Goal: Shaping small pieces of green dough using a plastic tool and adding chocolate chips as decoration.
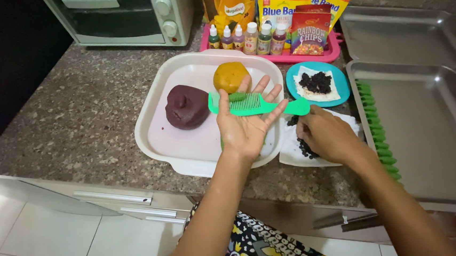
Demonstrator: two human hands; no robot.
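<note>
Head view: my left hand (245, 125) lies flat, palm up, carrying a green comb (256, 105); my right hand (326, 135) pinches dark bits (306, 148) on white paper (290, 154).

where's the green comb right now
In the head view, the green comb lies across the fingers of the open left hand, above the white tray, its handle near the right hand.

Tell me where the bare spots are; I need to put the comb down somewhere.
Free: the white tray's near-left corner, in front of the brown dough; the granite counter left of the tray; the big pan right of its green row. Crowded: between left hand and right hand, and the back row by the bottles.
</note>
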